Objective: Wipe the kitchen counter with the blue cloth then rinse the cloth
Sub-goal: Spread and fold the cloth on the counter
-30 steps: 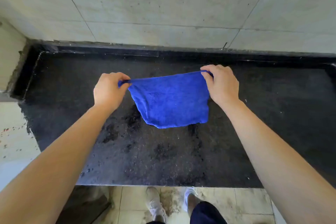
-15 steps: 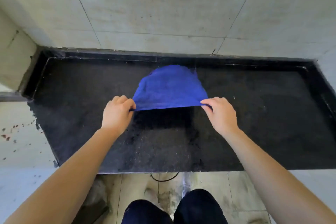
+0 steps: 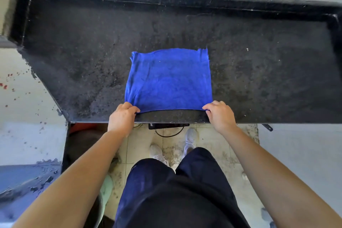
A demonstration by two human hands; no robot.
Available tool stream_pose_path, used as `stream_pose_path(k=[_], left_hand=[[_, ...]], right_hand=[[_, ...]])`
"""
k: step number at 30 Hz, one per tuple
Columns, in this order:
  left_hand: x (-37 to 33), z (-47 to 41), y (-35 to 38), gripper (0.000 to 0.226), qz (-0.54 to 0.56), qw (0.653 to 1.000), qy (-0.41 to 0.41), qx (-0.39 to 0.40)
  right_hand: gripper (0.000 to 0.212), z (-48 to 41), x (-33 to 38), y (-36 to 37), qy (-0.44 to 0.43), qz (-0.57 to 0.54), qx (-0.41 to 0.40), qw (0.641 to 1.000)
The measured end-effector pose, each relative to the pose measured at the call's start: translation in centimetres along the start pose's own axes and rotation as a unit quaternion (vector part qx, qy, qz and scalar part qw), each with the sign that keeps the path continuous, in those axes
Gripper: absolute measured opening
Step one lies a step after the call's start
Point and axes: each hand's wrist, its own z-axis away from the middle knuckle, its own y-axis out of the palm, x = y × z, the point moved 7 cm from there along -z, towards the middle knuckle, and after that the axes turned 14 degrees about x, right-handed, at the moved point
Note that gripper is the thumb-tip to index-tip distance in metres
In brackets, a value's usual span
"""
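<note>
Pinching the near corners of the flat square blue cloth (image 3: 169, 81), our left hand (image 3: 122, 116) and right hand (image 3: 220, 114) fingers grip it on the speckled black stone counter (image 3: 268, 72).

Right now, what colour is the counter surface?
Speckled black counter, seen from the head view.

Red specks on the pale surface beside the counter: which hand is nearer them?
Left. The left hand pinches the blue cloth's near-left corner, on the red specks' side; the right hand holds the opposite corner, farther away.
</note>
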Motion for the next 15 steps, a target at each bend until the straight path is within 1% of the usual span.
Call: stream_pose_path(k=[6,8,9,11,13,15], left_hand=[[0.3,0.6,-0.1,0.024,-0.054,0.996,-0.007,0.072],[0.0,0.4,-0.2,0.027,-0.075,0.992,-0.009,0.105],[-0.1,0.2,-0.5,0.030,-0.084,0.991,-0.008,0.107],[-0.2,-0.5,-1.7,0.034,-0.073,0.994,-0.011,0.079],[-0.1,-1.7,-3.3,0.035,-0.041,0.998,-0.012,0.037],[-0.2,-3.5,-4.6,0.039,-0.037,0.999,-0.007,0.020]], right_hand=[[0.026,1.1,-0.3,-0.2,0.017,0.029,0.036,0.999],[0.028,1.2,-0.3,0.0,0.025,0.034,0.077,0.996],[0.030,1.1,-0.2,0.0,0.026,0.033,0.103,0.994],[0.032,0.6,0.0,-0.5,0.029,0.007,0.131,0.991],[0.033,-0.3,0.2,-1.8,0.035,-0.023,0.113,0.993],[0.036,-1.7,0.7,-3.4,0.033,-0.036,0.085,0.995]])
